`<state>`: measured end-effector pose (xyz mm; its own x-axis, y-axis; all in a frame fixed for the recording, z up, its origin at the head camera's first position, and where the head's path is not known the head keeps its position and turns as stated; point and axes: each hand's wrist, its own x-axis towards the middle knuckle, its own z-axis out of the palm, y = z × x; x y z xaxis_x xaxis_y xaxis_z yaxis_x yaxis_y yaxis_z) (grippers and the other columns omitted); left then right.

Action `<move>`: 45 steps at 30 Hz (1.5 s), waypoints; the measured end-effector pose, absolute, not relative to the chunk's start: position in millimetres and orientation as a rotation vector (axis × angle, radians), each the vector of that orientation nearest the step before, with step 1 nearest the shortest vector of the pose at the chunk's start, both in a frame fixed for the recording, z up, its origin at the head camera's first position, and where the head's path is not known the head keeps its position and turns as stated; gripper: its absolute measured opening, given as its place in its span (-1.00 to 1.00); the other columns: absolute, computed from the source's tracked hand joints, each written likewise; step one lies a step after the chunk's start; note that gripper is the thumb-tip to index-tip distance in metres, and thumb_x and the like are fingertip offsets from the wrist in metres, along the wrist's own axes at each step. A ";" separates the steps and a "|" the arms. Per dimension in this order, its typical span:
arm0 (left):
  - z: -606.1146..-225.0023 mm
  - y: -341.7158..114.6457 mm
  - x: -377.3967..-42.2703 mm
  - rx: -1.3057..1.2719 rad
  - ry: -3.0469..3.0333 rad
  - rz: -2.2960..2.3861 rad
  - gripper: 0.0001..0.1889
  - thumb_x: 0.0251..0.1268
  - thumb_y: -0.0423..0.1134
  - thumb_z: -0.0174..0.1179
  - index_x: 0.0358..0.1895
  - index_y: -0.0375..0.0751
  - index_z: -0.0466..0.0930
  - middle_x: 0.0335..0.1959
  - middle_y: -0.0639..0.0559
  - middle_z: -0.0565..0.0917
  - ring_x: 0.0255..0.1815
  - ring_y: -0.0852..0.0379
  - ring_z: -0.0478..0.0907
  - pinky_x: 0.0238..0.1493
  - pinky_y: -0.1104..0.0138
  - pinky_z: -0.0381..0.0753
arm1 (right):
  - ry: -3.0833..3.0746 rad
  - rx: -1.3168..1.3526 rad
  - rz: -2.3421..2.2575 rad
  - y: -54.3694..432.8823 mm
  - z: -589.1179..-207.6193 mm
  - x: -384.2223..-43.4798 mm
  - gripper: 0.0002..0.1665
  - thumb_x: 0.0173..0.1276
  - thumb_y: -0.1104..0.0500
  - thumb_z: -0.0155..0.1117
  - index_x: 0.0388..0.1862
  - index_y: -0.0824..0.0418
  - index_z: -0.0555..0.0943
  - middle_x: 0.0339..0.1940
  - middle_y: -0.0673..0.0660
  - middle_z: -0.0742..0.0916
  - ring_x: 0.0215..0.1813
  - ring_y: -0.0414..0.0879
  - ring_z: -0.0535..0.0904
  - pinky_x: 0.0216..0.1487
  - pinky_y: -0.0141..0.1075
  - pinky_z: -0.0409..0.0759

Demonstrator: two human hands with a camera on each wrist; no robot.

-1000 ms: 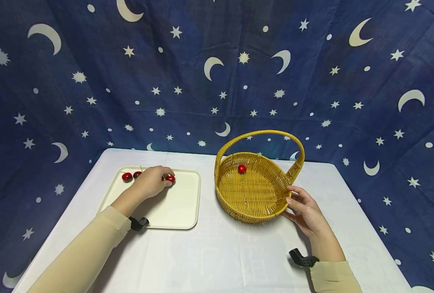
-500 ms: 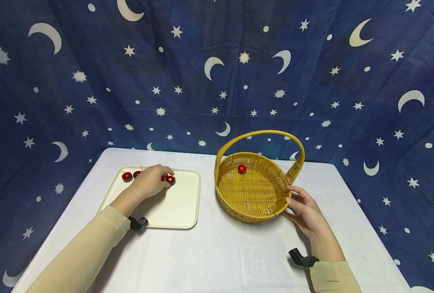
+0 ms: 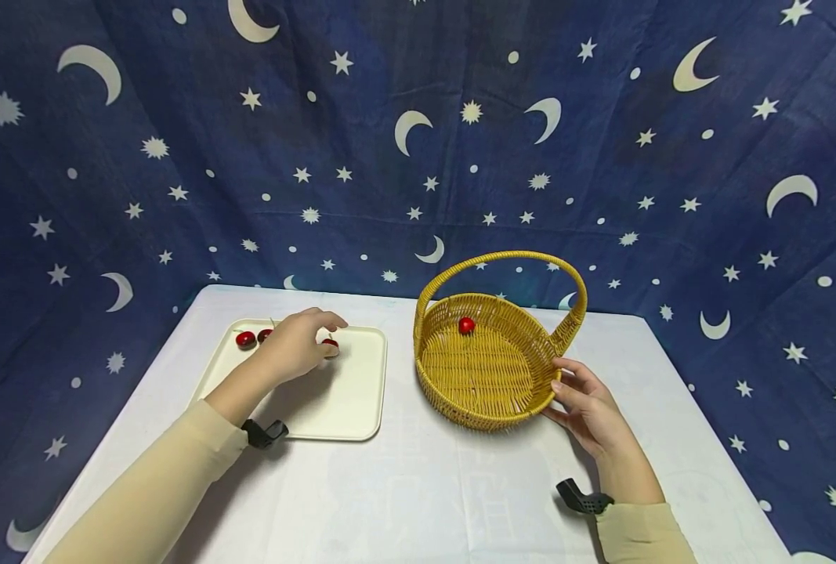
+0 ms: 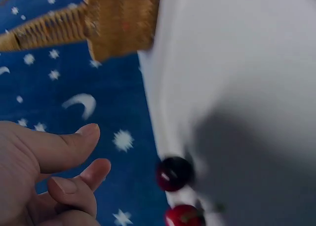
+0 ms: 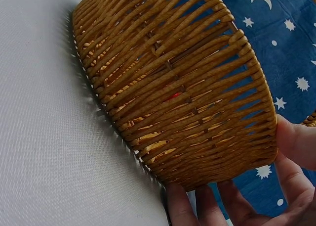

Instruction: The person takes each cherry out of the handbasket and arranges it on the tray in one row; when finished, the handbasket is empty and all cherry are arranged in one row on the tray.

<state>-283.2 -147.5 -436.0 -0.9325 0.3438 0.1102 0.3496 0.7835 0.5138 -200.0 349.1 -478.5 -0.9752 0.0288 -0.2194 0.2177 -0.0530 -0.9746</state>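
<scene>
My left hand (image 3: pixel 292 345) is over a cream tray (image 3: pixel 361 384), thumb and fingers apart with nothing between them. Just past its thumb lies a dark red cherry (image 3: pixel 330 343), partly covered in the head view. On the tray's far left side are two more cherries, one at the outside (image 3: pixel 245 340) and one closer to the hand (image 3: pixel 266 335). The left wrist view has a dark cherry (image 4: pixel 175 174) beside a brighter one (image 4: pixel 185 215), apart from the fingers. My right hand (image 3: pixel 590 411) grips the rim of a yellow woven basket (image 3: pixel 446 407), thumb on top and fingers beneath. One red cherry (image 3: pixel 466 325) sits inside.
The basket's tall arched handle (image 3: pixel 502 254) rises over its bowl. A white cloth covers the table (image 3: pixel 418 501), and a dark blue curtain (image 3: pixel 361 94) with moons and stars stands behind and at both sides.
Around the cherry near its fingertips, my left hand has loosened: it has risen slightly and its fingers have spread away. My right hand and the basket stay put.
</scene>
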 end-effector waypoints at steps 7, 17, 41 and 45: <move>-414.2 -120.3 -264.4 -0.691 -2.926 -1.014 -0.57 0.33 -0.30 0.47 0.26 -0.01 0.72 0.05 -0.01 0.86 -0.13 0.01 0.71 0.01 0.08 0.63 | 2.069 0.274 -2.169 348.3 -477.9 -199.4 -0.47 0.62 0.20 0.29 0.49 -0.06 0.47 0.35 0.06 0.50 0.25 -0.18 0.68 0.15 -0.15 0.78; -400.6 -68.1 -246.5 -0.932 -2.854 -1.242 -0.61 0.29 -0.29 0.52 0.17 0.00 0.77 -0.08 0.15 0.84 -0.09 0.11 0.66 -0.05 0.26 0.59 | 2.059 0.283 -2.178 349.5 -478.6 -198.9 -0.49 0.62 0.19 0.30 0.45 -0.12 0.50 0.33 0.05 0.50 0.24 -0.18 0.68 0.16 -0.14 0.78; -424.1 59.6 -274.8 -0.768 -2.941 -1.632 -0.39 0.39 -0.38 0.43 0.48 -0.15 0.50 0.40 -0.15 0.63 0.21 -0.03 0.66 0.22 0.14 0.69 | 2.029 0.233 -2.189 353.1 -481.5 -200.9 -0.50 0.62 0.21 0.28 0.44 -0.13 0.52 0.29 0.01 0.53 0.24 -0.16 0.68 0.15 -0.14 0.79; -431.6 74.7 -284.6 -0.623 -2.967 -1.666 -0.34 0.39 -0.42 0.39 0.53 -0.17 0.44 0.50 -0.22 0.54 0.42 -0.17 0.58 0.36 0.03 0.64 | 2.033 0.221 -2.186 354.3 -480.7 -200.3 -0.50 0.63 0.20 0.28 0.46 -0.11 0.51 0.32 0.03 0.52 0.25 -0.16 0.68 0.16 -0.14 0.78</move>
